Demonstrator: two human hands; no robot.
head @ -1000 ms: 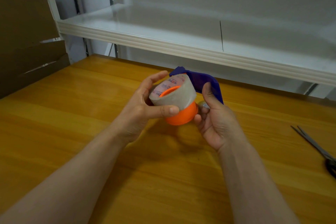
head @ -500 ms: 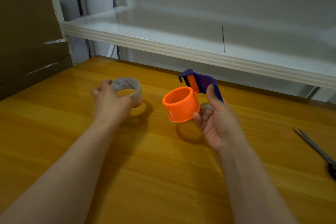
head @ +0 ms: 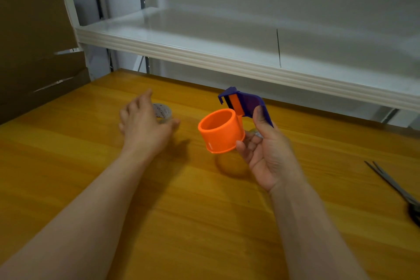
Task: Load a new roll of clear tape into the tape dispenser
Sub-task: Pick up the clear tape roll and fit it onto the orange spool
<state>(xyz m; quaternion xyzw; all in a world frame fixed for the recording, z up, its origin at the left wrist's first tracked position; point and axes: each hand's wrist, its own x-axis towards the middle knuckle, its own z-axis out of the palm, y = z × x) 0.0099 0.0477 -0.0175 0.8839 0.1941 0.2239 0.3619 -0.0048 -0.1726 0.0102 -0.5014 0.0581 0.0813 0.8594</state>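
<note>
- Right hand (head: 268, 154): fingers and thumb curled around the purple tape dispenser (head: 250, 103), holding it above the wooden table (head: 204, 223).
- Orange spool (head: 221, 132): on the dispenser, open end tilted toward 10 o'clock.
- Clear tape roll (head: 162, 110): lies on the table at 9 o'clock from the dispenser, partly hidden.
- Left hand (head: 145, 127): fingers loosely extended over the roll; contact cannot be determined.
- Scissors (head: 391, 184): on the table at 4 o'clock from the dispenser, well apart.

light: dim, overhead | shadows: soft beneath arms | blur: slight | edges: wide-angle bowed
</note>
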